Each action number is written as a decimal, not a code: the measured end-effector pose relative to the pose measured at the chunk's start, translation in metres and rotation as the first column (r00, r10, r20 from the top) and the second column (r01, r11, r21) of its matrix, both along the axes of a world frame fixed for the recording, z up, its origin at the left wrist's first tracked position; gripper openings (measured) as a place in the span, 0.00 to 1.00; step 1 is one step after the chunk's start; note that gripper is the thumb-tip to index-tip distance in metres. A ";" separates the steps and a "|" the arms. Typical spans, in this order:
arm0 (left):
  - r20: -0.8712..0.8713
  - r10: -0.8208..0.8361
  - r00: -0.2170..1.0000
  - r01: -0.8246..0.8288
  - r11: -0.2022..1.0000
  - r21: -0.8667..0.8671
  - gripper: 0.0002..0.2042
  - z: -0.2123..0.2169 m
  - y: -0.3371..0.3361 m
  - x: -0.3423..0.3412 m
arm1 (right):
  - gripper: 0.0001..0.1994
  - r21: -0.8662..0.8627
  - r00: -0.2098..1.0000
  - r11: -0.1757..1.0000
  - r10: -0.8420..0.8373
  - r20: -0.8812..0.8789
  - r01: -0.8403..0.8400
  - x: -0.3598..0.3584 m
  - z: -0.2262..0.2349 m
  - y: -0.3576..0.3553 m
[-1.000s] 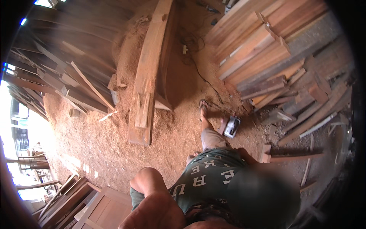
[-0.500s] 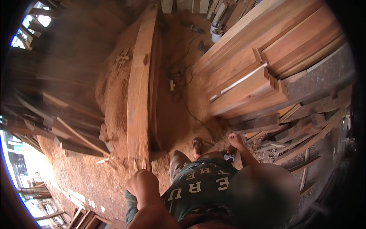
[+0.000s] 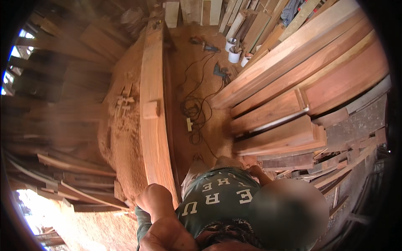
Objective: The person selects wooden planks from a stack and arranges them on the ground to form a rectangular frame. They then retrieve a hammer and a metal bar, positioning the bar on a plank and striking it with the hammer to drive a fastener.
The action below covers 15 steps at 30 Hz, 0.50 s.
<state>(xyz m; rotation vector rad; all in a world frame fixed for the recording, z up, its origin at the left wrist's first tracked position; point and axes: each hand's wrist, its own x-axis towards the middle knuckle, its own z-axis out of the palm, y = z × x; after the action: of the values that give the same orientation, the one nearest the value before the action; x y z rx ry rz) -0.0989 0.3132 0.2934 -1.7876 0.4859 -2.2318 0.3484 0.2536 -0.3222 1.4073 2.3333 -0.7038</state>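
Observation:
My left arm is bent close to the camera, and my left hand (image 3: pixel 173 236) lies low in the picture with its fingers not showing. Just beyond that arm runs a long, thick timber plank (image 3: pixel 155 154), with a small wood block (image 3: pixel 150 109) on its top face. Half hidden by my green shirt (image 3: pixel 217 188), my right hand (image 3: pixel 253 170) hangs at my right side; its fingers cannot be made out. The right hand is nearest to the ends of the stacked boards (image 3: pixel 276 140). No tool shows in either hand.
Two corded power tools lie on the dusty floor: one farther off (image 3: pixel 205 44), one nearer (image 3: pixel 220 71). Black cables (image 3: pixel 194 108) coil beside a pale stick-like piece (image 3: pixel 189 124). White buckets (image 3: pixel 234 54) stand ahead. Sawdust (image 3: pixel 121 138) is heaped left of the plank, alongside loose boards (image 3: pixel 75 167).
The view has shifted, bringing more of the far floor, tools and buckets into sight. My right hand has drawn in against my body. My foot has mostly slipped from view.

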 end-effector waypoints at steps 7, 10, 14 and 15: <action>-0.030 -0.187 0.982 0.182 0.976 -0.115 0.09 -0.004 0.173 -0.037 | 0.11 -0.444 0.364 0.419 -0.908 -0.207 0.792 -0.095 0.049 0.176; -0.023 -0.008 1.000 0.009 0.999 0.050 0.07 -0.002 0.271 -0.044 | 0.11 -0.248 0.637 0.737 -0.671 -0.379 0.629 -0.117 0.065 0.253; 0.067 0.515 0.855 -0.512 0.857 -0.057 0.08 -0.018 0.376 -0.072 | 0.12 -0.362 0.514 0.592 -0.806 -0.294 0.720 -0.122 0.062 0.366; 0.122 0.665 0.737 -0.669 0.744 -0.010 0.15 -0.009 0.414 -0.081 | 0.11 -0.270 0.518 0.616 -0.778 -0.355 0.740 -0.115 0.051 0.374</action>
<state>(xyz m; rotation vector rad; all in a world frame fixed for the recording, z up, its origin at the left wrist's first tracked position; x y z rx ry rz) -0.1797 0.7276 0.2845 -1.4702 -0.1461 -1.7712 0.2333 0.6279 -0.2715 2.4816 1.7938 -1.4792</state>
